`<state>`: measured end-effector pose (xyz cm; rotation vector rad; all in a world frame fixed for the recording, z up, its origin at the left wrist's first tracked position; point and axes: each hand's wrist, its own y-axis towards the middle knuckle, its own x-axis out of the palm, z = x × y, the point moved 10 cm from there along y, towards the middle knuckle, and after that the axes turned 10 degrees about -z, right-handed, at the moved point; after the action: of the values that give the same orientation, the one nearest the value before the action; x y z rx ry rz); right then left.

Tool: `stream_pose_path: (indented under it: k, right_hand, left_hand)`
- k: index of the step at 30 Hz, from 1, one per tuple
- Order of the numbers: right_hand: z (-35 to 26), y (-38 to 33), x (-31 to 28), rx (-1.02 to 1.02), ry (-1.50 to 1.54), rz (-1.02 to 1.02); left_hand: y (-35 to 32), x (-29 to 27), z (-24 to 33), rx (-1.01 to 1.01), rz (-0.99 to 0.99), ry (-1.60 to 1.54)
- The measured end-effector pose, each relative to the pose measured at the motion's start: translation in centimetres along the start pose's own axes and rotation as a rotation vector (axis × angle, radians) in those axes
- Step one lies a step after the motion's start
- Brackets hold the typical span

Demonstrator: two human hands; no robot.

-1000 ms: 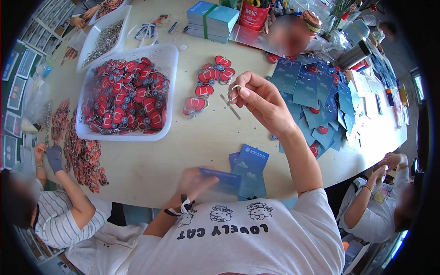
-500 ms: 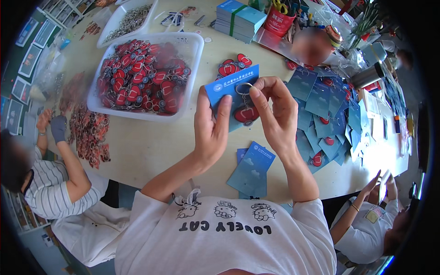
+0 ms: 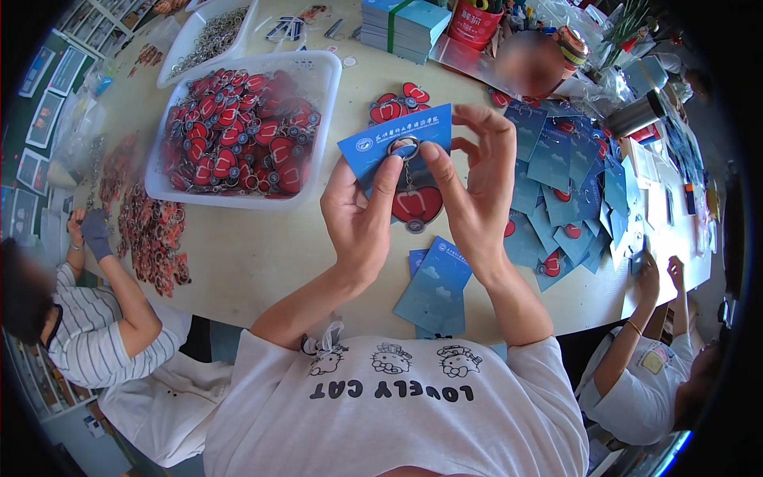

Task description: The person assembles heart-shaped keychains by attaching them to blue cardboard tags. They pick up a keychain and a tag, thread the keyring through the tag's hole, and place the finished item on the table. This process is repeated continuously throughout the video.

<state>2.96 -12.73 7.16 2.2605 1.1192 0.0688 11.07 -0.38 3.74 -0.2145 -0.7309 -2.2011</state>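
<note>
In front of my chest I hold a blue printed card [image 3: 366,151] tilted up. My left hand [image 3: 354,230] is closed on the card's left part, its thumb on the front beside a metal ring. That ring belongs to a red keychain [image 3: 417,205], whose rounded pendant and small round tag hang on a short chain over the card's lower part. My right hand [image 3: 477,211] presses its thumb at the ring's right side, fingers curled behind the card's right edge. Below my hands, a few blue cards [image 3: 433,290] lie on the table. Several red keychains [image 3: 397,103] lie just beyond the card.
To the left stands a white bin [image 3: 327,119] of red keychains, with a tray [image 3: 253,24] of metal rings behind it. On the right spreads a pile of blue cards [image 3: 548,167] with keychains. A banded card stack [image 3: 401,32] stands far off. People sit at both sides.
The ring has moved left and lies under both thumbs against the card. The pendant now hangs lower, facing me. The person at right has lowered their hands to the table.
</note>
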Motion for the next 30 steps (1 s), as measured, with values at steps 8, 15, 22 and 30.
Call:
stream_pose_path:
  k: [8, 15, 22, 30]
  right_hand:
    - [0.4, -0.2, 2.1, 0.111, 0.341, -0.131]
    - [1.7, -0.2, 2.9, 0.253, 0.375, -0.191]
    - [2.7, -0.9, 1.7, 0.296, 0.191, -0.147]
    - [-3.8, -1.8, 1.5, -0.288, -0.62, -0.047]
  left_hand:
    - [0.0, 0.2, 0.7, 0.03, -0.01, 0.114]
    - [-0.4, -0.4, -0.5, -0.024, 0.037, 0.052]
    - [-1.1, -0.7, -2.4, -0.09, 0.008, 0.078]
    - [-1.3, -0.9, -1.3, 0.005, 0.107, 0.013]
